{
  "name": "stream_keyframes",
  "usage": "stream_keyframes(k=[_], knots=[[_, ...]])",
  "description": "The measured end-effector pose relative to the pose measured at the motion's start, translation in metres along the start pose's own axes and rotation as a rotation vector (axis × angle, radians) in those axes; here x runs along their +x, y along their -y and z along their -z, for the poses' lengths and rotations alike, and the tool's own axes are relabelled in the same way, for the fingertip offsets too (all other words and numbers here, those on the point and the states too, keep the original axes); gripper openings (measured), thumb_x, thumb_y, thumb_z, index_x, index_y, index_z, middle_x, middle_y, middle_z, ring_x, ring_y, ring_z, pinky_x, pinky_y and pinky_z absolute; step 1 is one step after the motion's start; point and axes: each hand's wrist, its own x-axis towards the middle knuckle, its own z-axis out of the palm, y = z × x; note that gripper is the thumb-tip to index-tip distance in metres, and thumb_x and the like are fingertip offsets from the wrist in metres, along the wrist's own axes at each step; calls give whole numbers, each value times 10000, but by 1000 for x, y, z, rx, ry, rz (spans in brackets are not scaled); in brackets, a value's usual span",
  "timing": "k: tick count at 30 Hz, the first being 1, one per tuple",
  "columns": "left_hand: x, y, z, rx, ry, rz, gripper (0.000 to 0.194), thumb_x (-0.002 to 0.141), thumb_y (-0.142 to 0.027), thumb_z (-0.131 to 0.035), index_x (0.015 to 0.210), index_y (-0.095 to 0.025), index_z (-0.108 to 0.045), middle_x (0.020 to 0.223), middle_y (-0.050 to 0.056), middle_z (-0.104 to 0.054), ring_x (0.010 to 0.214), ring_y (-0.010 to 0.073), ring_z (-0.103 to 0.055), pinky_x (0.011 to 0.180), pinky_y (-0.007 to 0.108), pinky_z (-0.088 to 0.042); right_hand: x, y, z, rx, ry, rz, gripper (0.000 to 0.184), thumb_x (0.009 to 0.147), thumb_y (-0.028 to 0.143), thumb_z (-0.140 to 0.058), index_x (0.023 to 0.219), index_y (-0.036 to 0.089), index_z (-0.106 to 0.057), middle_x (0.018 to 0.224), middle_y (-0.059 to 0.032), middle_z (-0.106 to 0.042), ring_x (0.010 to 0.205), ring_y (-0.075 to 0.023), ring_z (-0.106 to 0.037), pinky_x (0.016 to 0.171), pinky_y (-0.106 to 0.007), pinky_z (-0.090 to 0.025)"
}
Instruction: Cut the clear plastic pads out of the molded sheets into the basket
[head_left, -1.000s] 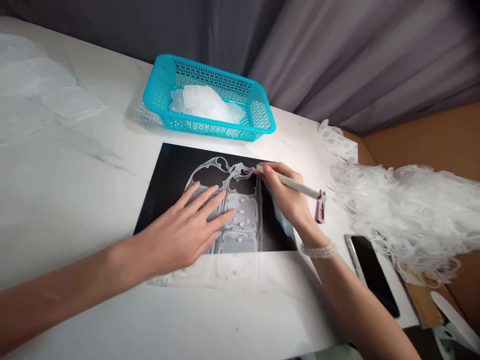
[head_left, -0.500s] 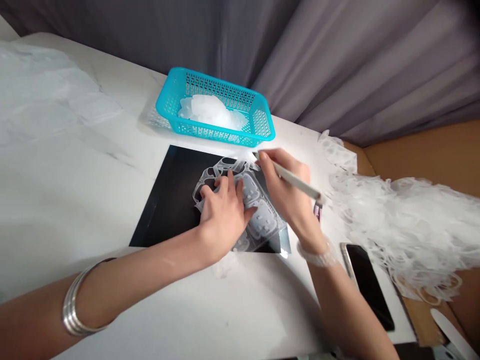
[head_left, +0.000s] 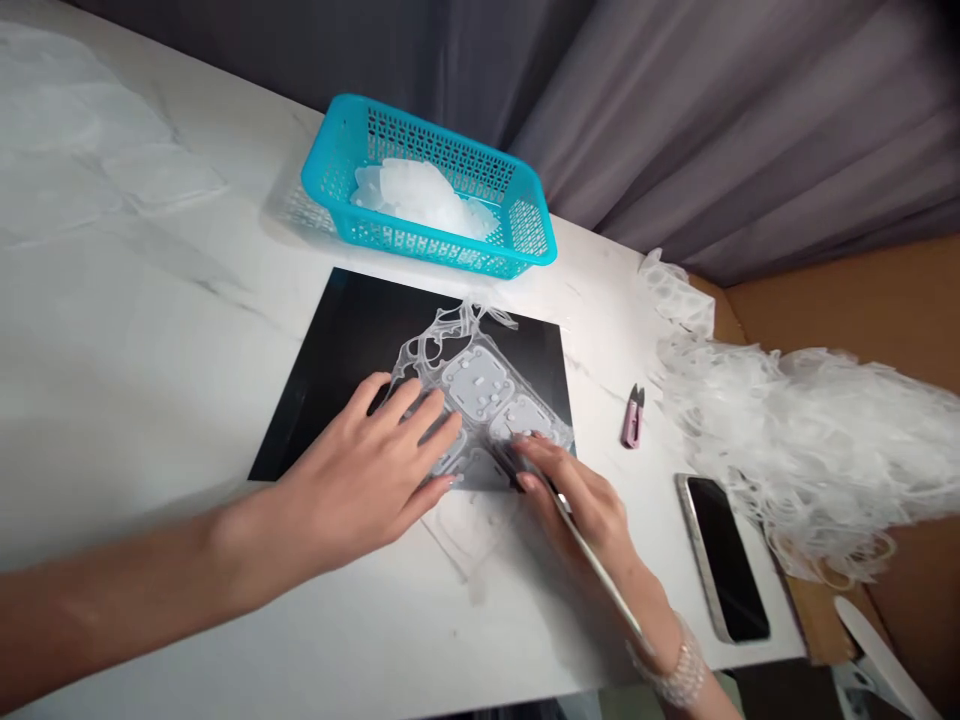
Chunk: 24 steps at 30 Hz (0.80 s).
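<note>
Left arm (head_left: 127, 590) reaching in low from the left of the black sheet (head_left: 337, 370), left hand (head_left: 360, 490) flat and spread, palm down, over the sheet's lower edge, left fingers (head_left: 420, 420) extended toward its middle. Right hand (head_left: 577, 510) near those fingertips at the same edge, right fingers (head_left: 536, 465) curled and pinched together, right wrist (head_left: 660, 630) bent, forearm angling down below the sheet.

Left hand (head_left: 352, 490) on plastic (head_left: 480, 375); right hand (head_left: 577, 510) gripping stylus (head_left: 600, 570)
</note>
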Motion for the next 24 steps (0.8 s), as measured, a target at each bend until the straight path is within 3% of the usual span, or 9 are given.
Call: stream_keyframes(k=[3,7,12,18,24], knots=[[-1,-6,-6,16,-36,-11,429,990,-346,-437,1276,-97,-638,1251,197,-640,1178,356,-577,1040,539,-428,16,9,-1,20,-51,-40,248,961,163,-555,1167,235,-673,997,-65,-773,930,-227,-753,931,-419,-619],[-7,-5,-19,18,-82,-49,464,998,-346,-454,1302,-29,-602,1369,243,-577,1269,353,-543,1099,483,-401,35,18,-16,20,-12,86,219,966,135,-543,1101,215,-695,916,-56,-763,813,-193,-735,901,-409,-625],[-11,-5,-24,45,-103,-65,481,1009,-359,-435,1295,-4,-590,1358,247,-588,1258,355,-557,1093,477,-410,44,21,-26,-10,7,141,220,973,92,-515,1123,154,-663,920,-101,-746,832,-205,-707,776,-370,-624],[-11,-5,-23,62,-76,-67,459,1010,-353,-437,1265,-12,-609,1365,233,-591,1255,338,-562,1098,463,-407,50,30,-25,-103,116,117,221,1004,92,-452,1125,140,-631,933,-112,-731,811,-203,-665,740,-365,-596],[-12,-4,-24,24,-75,-62,505,1026,-357,-401,1357,-3,-541,1382,240,-575,1266,352,-555,1066,477,-436,43,36,-14,-199,189,163,246,988,53,-423,1130,56,-624,933,-162,-719,817,-227,-637,721,-385,-599]])
